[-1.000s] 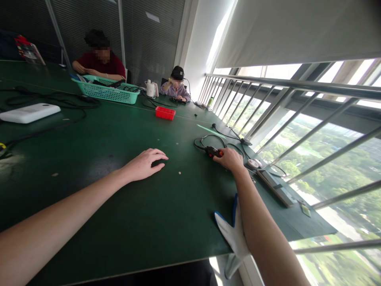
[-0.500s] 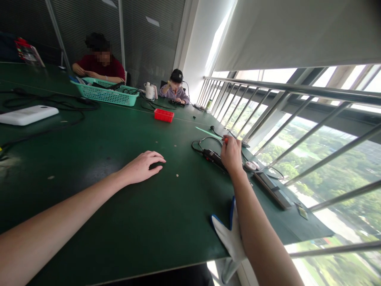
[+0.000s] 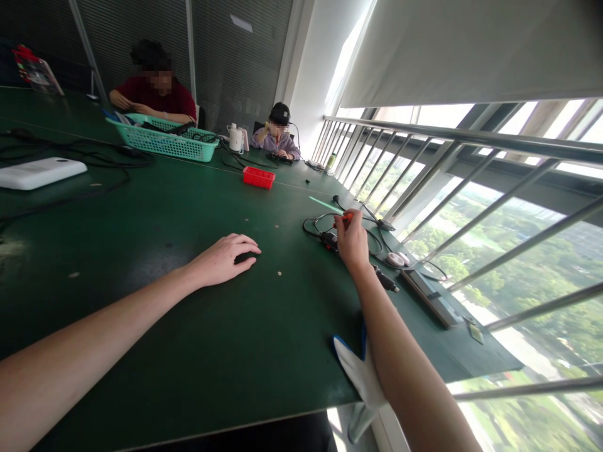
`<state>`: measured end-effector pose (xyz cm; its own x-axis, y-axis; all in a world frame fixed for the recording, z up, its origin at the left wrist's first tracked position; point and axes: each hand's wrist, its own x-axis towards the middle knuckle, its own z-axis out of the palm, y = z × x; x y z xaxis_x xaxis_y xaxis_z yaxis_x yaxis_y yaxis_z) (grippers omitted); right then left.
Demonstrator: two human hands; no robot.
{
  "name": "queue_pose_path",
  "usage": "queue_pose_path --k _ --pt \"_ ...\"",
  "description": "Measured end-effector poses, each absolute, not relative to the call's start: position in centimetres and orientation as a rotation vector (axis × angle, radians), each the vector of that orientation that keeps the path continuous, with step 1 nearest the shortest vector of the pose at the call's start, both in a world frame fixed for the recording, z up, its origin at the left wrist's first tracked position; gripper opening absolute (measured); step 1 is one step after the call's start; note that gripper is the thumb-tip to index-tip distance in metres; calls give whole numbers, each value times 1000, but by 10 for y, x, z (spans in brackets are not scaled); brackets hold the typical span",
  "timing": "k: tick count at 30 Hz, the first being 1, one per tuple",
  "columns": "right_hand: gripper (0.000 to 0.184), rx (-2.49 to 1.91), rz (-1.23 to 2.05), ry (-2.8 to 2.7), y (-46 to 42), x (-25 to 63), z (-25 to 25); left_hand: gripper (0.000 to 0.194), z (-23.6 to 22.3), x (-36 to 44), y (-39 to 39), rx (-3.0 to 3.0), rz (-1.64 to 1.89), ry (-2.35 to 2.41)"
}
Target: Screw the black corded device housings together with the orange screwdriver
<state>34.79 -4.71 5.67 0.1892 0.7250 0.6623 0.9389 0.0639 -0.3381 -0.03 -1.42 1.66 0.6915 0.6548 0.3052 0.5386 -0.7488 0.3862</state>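
My left hand [image 3: 227, 258] rests on the green table [image 3: 264, 351], thumb and fingers apart, holding nothing. Out to the right, the fingers of my right hand [image 3: 353, 245] are closed on a small orange object [image 3: 347, 218]; most of it is hidden, so its kind is unclear. Under that hand lies a black corded power tool [image 3: 386, 279], partly covered by my wrist. A thin pale-green strip [image 3: 325, 204] is just beyond my fingers. A white glove with blue trim [image 3: 353, 370] lies near the table's front edge, partly beneath my right forearm.
A red tray [image 3: 259, 177] and a turquoise basket [image 3: 164, 144] stand farther back. A white device [image 3: 42, 172] and black cables are at left. Along the right edge are a dark oblong case [image 3: 428, 296] and a metal railing [image 3: 452, 141]. Two people sit at the far side.
My right hand has moved slightly left with the orange object, exposing the power tool's tip to the right of my wrist. My left hand stays in place; the view has shifted slightly.
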Motion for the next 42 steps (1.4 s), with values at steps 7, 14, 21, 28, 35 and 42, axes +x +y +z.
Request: queue_pose_path --k 7,14,21,28,35,42 --pt "39 -1781 -657 -1437 -48 346 64 41 17 1 -15 2623 653 940" --pt "44 -1643 -622 -1595 -45 346 61 41 18 1 -15 2624 627 954" --pt "37 -1427 -609 -1591 -58 348 73 37 14 0 -13 2646 643 947" --pt "63 -2315 -371 -1715 -57 381 58 39 17 0 -14 2642 642 943" --pt "50 -2444 -300 -1811 -47 385 49 39 15 0 -13 2660 639 933" --pt "50 -2488 -332 -1789 -47 381 50 40 14 0 -14 2659 641 934"
